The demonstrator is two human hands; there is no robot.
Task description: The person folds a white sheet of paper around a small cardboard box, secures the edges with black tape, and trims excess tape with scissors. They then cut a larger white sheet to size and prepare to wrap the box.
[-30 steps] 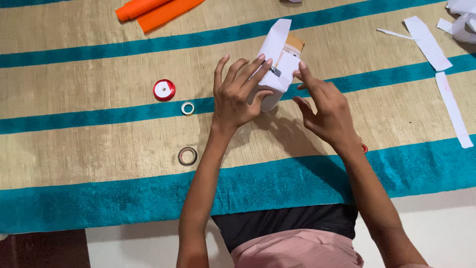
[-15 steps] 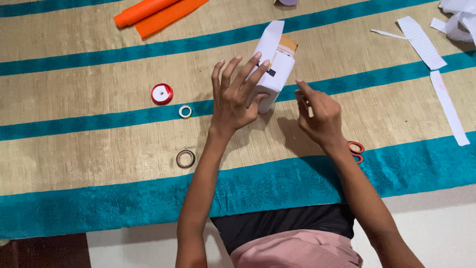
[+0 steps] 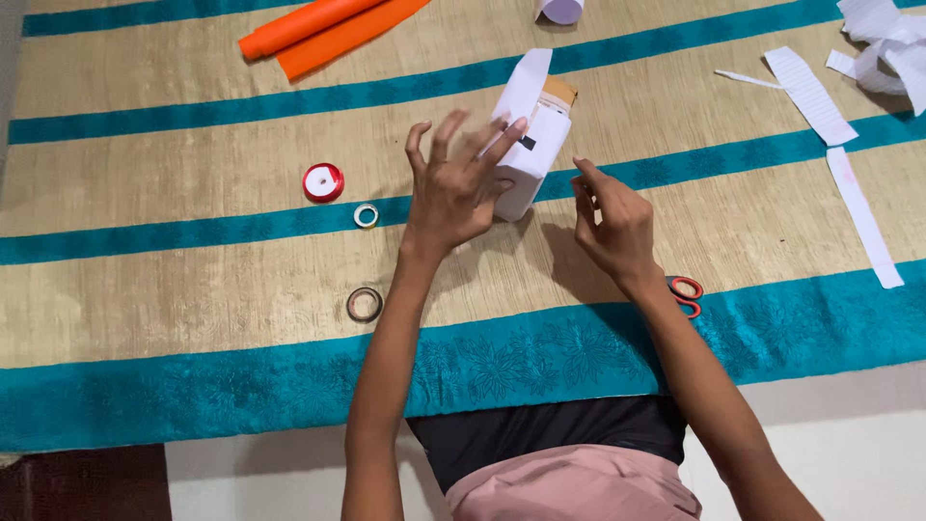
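White paper already covers most of the small box [image 3: 529, 154], though a brown end shows at the top beside a loose upright flap. It stands on the striped mat [image 3: 193, 260]. The left hand [image 3: 451, 188] rests against its near side, fingers spread; the right hand [image 3: 610, 227] hovers just beside it, fingers loosely curled, seemingly empty.

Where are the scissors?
In the head view, the scissors lie on the mat's teal border, just right of the right wrist; only their red handles show past the arm.
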